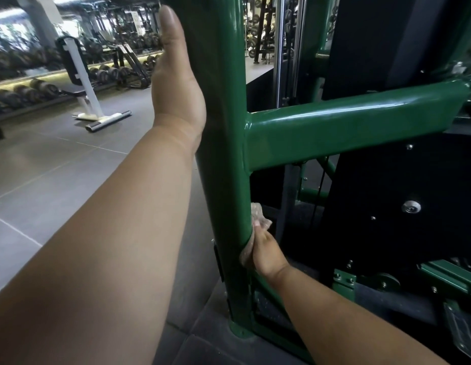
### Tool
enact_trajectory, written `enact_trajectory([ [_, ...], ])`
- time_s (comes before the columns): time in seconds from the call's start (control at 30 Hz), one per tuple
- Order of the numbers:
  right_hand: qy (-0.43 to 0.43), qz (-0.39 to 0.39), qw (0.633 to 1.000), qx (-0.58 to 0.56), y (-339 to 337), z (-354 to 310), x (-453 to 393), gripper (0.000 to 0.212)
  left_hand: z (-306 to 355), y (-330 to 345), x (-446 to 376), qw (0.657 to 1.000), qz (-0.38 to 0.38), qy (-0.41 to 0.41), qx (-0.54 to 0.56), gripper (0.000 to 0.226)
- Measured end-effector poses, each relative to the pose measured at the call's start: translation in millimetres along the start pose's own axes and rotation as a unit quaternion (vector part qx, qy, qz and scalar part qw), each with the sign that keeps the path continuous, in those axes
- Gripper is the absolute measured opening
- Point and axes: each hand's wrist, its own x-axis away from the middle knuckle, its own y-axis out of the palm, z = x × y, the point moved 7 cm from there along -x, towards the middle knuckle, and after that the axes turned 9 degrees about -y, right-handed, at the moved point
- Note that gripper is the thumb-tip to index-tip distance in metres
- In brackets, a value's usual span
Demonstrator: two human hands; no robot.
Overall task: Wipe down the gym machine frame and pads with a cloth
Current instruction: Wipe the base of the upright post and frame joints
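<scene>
The job looks only partly done: the right hand [266,252] pinches the cloth [258,219] against the green post [224,154] at five o'clock, the left hand [176,83] lies flat higher up, and the crossbar [355,125] and pads appear still to do.

Open floor [58,180] lies left of the green upright [218,127]. Right of it, the crossbar [355,127] and black panel [400,193] block passage.

My cloth [258,222] is pale beige and mottled; the frame [224,154] glossy dark green, its panel [387,206] black, the floor [58,167] grey.
</scene>
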Motion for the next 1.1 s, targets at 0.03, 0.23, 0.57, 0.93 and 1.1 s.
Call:
enact_trajectory([
  [0.03, 0.004, -0.002, 1.000, -0.005, -2, 2, -2, 0.040, 0, 0, 1, 1.000, 0.000, 0.000, 0.002, 0.065],
  [0.23, -0.018, 0.024, 0.997, -0.071, 5, -18, -1, 0.041, -5, 0, 0, 1.000, -0.006, -0.010, 0.010, 0.067],
  [0.57, 0.041, 0.012, 0.999, -0.012, -12, 35, 10, 0.041, -11, -2, -4, 1.000, 0.010, -0.018, -0.009, 0.055],
  [0.93, -0.124, 0.039, 0.991, 0.013, 16, -7, 27, 0.076, -23, -1, 4, 1.000, -0.019, -0.001, 0.015, 0.072],
  [1.1, -0.150, 0.036, 0.987, 0.034, 14, -12, 28, 0.090, -47, -7, 4, 0.999, -0.028, -0.043, 0.006, 0.087],
])
